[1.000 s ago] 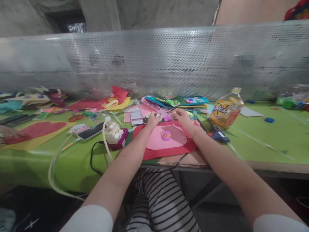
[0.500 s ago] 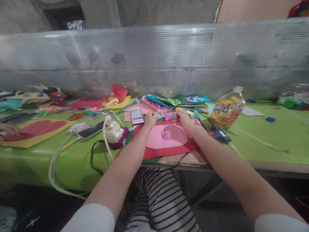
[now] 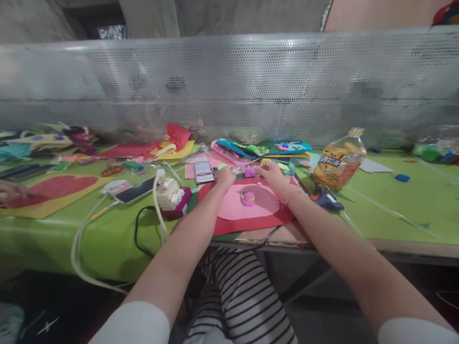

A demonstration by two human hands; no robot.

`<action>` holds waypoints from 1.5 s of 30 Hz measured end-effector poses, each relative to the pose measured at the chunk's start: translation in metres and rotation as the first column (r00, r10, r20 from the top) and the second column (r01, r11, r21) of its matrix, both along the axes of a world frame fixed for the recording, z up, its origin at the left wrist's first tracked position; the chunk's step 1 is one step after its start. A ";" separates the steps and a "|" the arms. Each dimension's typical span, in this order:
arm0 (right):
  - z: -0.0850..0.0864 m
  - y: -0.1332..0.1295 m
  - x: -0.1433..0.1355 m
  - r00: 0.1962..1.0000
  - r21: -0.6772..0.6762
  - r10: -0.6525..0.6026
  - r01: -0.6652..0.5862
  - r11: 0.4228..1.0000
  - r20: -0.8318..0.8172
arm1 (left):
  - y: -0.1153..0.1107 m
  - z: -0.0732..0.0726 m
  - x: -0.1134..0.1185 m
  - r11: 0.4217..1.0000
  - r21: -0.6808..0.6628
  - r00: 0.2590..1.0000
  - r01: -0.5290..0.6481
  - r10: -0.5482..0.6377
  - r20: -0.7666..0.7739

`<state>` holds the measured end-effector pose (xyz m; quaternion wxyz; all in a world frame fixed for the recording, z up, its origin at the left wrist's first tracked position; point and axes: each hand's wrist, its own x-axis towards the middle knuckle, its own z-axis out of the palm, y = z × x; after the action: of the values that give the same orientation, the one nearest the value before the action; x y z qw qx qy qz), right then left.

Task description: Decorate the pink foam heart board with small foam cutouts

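A purple and yellow clay snail lies on a pink paper shape, which sits on a larger red paper piece. Beyond the paper's far edge, my left hand pinches a clear plastic wrapper. A purple lump of clay is between my two hands. My right hand is just right of that lump, its fingertips pressed together; anything between them is too small to make out.
A phone and a power adapter with cables are left of the paper. To the right are a glue gun and an oil bottle. Felt pieces are piled behind. Another person's hand is far left.
My right hand's fingers have shifted slightly left towards the purple clay, and the yellow bit by them no longer shows. A green bit now shows beside my left hand.
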<state>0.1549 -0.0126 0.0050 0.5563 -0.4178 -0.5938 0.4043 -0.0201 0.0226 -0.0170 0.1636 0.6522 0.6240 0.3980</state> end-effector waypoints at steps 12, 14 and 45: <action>-0.006 0.002 -0.005 0.997 -0.057 0.002 -0.007 0.998 -0.076 | 0.001 0.002 -0.002 0.999 0.046 0.998 -0.007 0.004 0.057; -0.005 -0.001 -0.004 0.999 -0.039 0.017 -0.018 0.999 -0.029 | 0.000 0.004 -0.002 1.000 0.025 0.999 -0.006 0.005 0.040; 0.004 -0.011 -0.010 0.994 0.020 0.100 -0.101 0.995 0.032 | -0.015 0.014 0.009 0.846 0.126 0.832 0.518 -0.533 0.156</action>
<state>0.1448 -0.0236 0.0087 0.5304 -0.3875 -0.6270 0.4187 -0.0106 0.0071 -0.0033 0.2982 0.7644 0.3866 0.4210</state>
